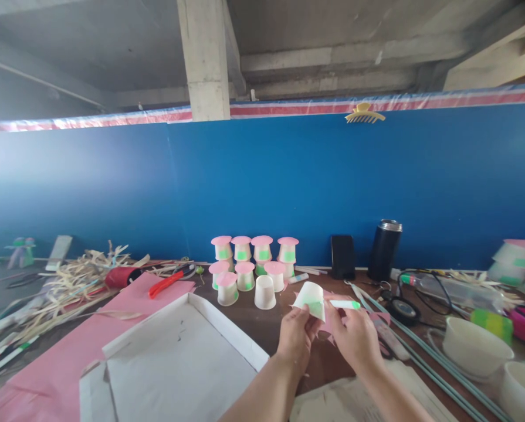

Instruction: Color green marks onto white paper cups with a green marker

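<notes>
Holding a white, tapered cup (311, 292) before back edge of brown bench (244, 314).
Left hand (296, 333) pinches it; right hand (357, 335) pinches white, green-ended marker (342, 305).

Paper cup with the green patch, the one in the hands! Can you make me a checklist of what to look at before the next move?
1. Paper cup is held: ok, the left hand grips it.
2. Green patch is on its side: ok.
3. Green-ended marker is held: ok, the right hand has it, green end pointing away from the cup.
4. Marker's other end is off the cup: cannot tell, fingers hide it.
5. Every cup standing in the middle group has a pink disc on top: not ok, the bare white cup has none.
</notes>
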